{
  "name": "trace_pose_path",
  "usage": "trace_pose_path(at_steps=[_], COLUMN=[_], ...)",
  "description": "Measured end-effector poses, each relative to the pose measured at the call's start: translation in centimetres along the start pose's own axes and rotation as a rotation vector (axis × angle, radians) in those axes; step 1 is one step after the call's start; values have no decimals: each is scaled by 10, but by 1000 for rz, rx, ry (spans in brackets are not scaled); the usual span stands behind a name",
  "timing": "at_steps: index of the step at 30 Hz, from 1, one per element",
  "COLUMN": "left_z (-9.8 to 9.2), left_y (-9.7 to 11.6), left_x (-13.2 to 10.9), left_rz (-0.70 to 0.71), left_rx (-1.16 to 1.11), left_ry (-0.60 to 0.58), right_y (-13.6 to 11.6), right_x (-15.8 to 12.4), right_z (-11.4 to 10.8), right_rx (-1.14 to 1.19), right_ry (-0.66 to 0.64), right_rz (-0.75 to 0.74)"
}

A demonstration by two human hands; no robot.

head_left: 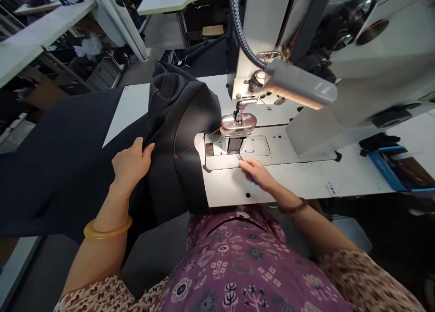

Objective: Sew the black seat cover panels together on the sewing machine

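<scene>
A white, flat-topped desk (224,187) is noted across the middle of the frame. On it, at the upper right, is mounted a white, large-bodied sewing machine (360,78). Smooth, black, leather-like material (163,176) with an orange-red curved seam is laid over the desk, left of centre; its bunched folds are piled clear of the machine's needle. A grey-white, elongated lamp (301,83) is hung at the upper right, presumably so that the needle area is lit.

At the left of centre, the left hand (133,163) is placed on the material, which lies under it and to its right. The hand appears closed on a fold, probably so that the piece is steadied; the fingertips are partly hidden. Right of centre, the right hand (256,173) is curled around a slim, blue-handled metal tool (254,181). Its tip is directed to the upper left, beside the base of the machine's post; the material is found well to the left of this hand. A thin, orange thread (214,133) is stretched from the material towards the needle, apart from the tool's tip.
</scene>
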State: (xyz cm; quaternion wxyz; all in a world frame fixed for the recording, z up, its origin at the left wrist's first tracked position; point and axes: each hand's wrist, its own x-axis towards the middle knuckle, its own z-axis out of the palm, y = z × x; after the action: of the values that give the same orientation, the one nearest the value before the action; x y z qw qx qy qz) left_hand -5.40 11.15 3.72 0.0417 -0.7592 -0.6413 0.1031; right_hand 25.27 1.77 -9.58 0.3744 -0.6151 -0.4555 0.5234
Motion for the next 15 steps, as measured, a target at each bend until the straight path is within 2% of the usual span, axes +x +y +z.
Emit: trace_pose_path(at_steps=[2, 3, 6, 8, 11, 14, 15], left_z=[0, 0, 1, 1, 4, 15, 20], left_y=[2, 3, 7, 7, -7, -37, -47], left_x=[0, 0, -3, -7, -19, -30, -32], left_rz=[-4, -2, -11, -37, -81, -260, -336], left_rx=[43, 56, 72, 76, 92, 124, 126], left_ry=[-19, -26, -52, -69, -93, -137, -149], right_y=[-30, -44, -73, -77, -57, -15, -2], right_x=[18, 26, 44, 47, 36, 15, 8], right_z=[28, 37, 54, 58, 45, 11, -1], right_rx=[259, 336, 441, 457, 306, 0, -53], right_ry=[-133, -155, -150, -117, -34, 185, 265], right_rz=[-19, -26, -45, -51, -88, -115, -68])
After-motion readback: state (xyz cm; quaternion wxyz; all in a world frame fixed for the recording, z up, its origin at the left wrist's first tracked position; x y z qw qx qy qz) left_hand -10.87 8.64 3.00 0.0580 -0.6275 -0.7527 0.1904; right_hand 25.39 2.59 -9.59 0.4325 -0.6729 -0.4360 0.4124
